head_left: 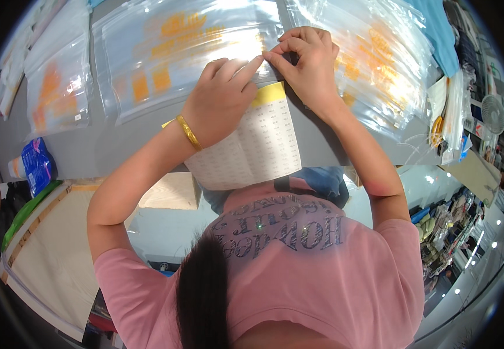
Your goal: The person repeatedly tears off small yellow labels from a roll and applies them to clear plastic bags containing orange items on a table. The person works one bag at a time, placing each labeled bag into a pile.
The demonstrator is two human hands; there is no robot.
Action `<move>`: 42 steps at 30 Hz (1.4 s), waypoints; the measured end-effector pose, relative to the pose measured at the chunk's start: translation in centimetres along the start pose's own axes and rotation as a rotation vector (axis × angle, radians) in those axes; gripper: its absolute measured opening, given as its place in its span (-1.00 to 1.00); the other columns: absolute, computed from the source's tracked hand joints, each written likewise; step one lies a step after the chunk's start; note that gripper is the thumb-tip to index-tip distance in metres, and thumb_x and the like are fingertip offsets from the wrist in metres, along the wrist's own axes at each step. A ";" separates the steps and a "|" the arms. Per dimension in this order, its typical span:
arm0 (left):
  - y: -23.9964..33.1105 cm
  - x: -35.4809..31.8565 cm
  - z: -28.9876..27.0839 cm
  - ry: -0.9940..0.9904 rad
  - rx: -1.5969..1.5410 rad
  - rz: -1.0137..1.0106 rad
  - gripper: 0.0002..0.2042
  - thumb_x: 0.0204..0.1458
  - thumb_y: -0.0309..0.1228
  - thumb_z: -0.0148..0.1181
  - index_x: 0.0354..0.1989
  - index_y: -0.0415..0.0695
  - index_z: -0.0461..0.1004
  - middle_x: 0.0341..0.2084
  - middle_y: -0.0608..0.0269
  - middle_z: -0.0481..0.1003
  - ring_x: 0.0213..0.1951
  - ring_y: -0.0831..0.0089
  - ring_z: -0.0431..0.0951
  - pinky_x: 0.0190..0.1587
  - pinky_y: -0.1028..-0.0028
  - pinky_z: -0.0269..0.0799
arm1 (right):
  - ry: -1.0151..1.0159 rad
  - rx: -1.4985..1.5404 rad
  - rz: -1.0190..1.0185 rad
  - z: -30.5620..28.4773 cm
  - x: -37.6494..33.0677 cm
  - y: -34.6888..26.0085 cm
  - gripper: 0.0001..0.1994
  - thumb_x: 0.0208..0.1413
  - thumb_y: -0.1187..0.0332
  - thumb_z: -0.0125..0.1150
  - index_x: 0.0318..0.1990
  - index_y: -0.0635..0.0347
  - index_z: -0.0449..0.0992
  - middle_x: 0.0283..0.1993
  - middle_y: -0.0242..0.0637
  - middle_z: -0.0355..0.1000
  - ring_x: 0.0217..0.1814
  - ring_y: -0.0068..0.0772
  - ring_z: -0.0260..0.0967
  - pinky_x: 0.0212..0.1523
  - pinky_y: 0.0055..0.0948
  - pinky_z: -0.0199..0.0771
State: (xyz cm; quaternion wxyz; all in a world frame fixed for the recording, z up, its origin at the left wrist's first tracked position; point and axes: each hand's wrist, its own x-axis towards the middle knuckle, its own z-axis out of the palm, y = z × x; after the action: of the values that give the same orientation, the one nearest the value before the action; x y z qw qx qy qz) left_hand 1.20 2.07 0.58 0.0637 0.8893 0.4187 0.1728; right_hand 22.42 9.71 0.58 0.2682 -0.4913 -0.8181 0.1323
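My left hand (220, 96), with a gold bangle on its wrist, and my right hand (307, 61) meet fingertip to fingertip at the near edge of a clear plastic bag (170, 52) with orange print. Both pinch that edge between thumb and fingers. The bag lies flat on a grey table (106, 145). Under my hands lies a white sheet of paper (257, 145) with a yellow strip at its top and a printed grid. Its lower end hangs over the table's near edge.
More clear orange-printed bags lie to the left (57, 87) and right (380, 64). A blue packet (36, 166) sits at the table's left end, above an open cardboard box (48, 250). A blue cloth (438, 29) and a small fan (493, 113) are at the right.
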 end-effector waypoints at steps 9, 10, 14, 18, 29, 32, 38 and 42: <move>0.7 0.3 -2.4 0.025 -0.207 -0.060 -0.91 0.18 -0.45 0.14 -0.30 -0.21 0.48 0.06 0.14 0.55 0.07 0.13 0.49 0.12 0.20 0.38 | 0.002 -0.026 0.062 1.9 3.2 1.0 -0.67 0.05 0.12 0.46 -0.45 0.23 0.62 -0.29 -0.21 0.54 0.00 -0.04 0.32 0.06 -0.06 0.16; 1.3 -0.1 -3.2 -0.076 -0.298 -0.133 -0.91 0.22 -0.45 0.13 -0.27 -0.21 0.48 0.00 0.14 0.57 0.04 0.11 0.51 0.08 0.19 0.39 | 0.044 -0.085 0.030 2.2 3.2 1.1 -0.70 0.12 0.09 0.43 -0.45 0.13 0.64 -0.33 -0.35 0.55 -0.08 -0.14 0.38 0.02 -0.10 0.19; 2.9 -2.8 -6.2 -0.620 -0.567 -0.560 -0.77 0.25 -0.45 0.10 0.04 -0.23 0.44 -0.11 0.14 0.56 -0.04 0.10 0.51 0.00 0.26 0.42 | 0.167 -0.305 -0.143 2.5 3.5 0.3 -0.75 0.13 0.16 0.42 -0.38 0.15 0.64 -0.30 -0.36 0.57 -0.17 -0.22 0.41 -0.02 -0.19 0.27; 3.5 -5.8 -6.4 -0.321 -0.857 -0.480 -0.71 0.29 -0.49 0.11 0.16 -0.24 0.40 -0.26 0.26 0.56 -0.18 0.34 0.52 -0.05 0.39 0.42 | 0.233 -0.199 -0.078 2.0 4.6 -0.7 -0.80 0.13 0.25 0.38 -0.36 0.21 0.65 -0.32 -0.26 0.57 -0.22 -0.17 0.48 -0.09 -0.21 0.43; 4.2 -7.4 -6.3 -0.353 -1.163 -0.769 -0.74 0.39 -0.28 0.12 -0.20 -0.26 0.53 -0.52 0.63 0.25 -0.44 0.79 0.14 -0.41 0.62 0.14 | 0.054 0.482 0.278 2.9 5.6 1.3 -0.49 -0.07 0.21 0.53 -0.01 0.37 0.57 -0.35 -0.22 0.64 -0.25 -0.21 0.61 -0.11 -0.31 0.59; 4.1 -6.5 -6.5 -0.372 -1.097 -0.761 -0.70 0.40 -0.25 0.11 -0.25 -0.27 0.54 -0.55 0.64 0.23 -0.46 0.78 0.13 -0.43 0.60 0.12 | 0.062 0.360 0.102 2.9 5.4 0.0 -0.55 0.11 0.30 0.37 0.09 0.40 0.53 -0.35 -0.25 0.65 -0.28 -0.19 0.61 -0.13 -0.30 0.60; 3.7 -5.5 -7.2 -0.404 -1.146 -0.760 -0.70 0.41 -0.25 0.10 -0.28 -0.24 0.53 -0.52 0.63 0.24 -0.43 0.77 0.13 -0.40 0.60 0.13 | 0.338 -0.117 -0.113 2.0 4.2 -2.5 -0.70 0.21 0.38 0.19 0.04 0.33 0.58 -0.09 0.06 0.59 -0.28 0.13 0.52 -0.20 -0.02 0.57; 3.7 -5.6 -7.5 -0.418 -1.262 -0.729 -0.73 0.40 -0.27 0.11 -0.16 -0.26 0.57 -0.43 0.62 0.37 -0.37 0.80 0.23 -0.33 0.62 0.24 | 0.275 -0.021 -0.194 1.1 4.6 -2.5 -0.67 0.20 0.46 0.19 0.11 0.20 0.61 -0.13 0.07 0.58 -0.30 0.10 0.51 -0.19 -0.09 0.56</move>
State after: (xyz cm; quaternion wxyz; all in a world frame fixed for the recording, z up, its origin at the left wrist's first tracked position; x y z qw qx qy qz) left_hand -2.10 -4.84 7.13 0.6917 0.5035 0.4870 0.1755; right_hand 18.24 12.55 2.33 0.3840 -0.4260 -0.8187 0.0286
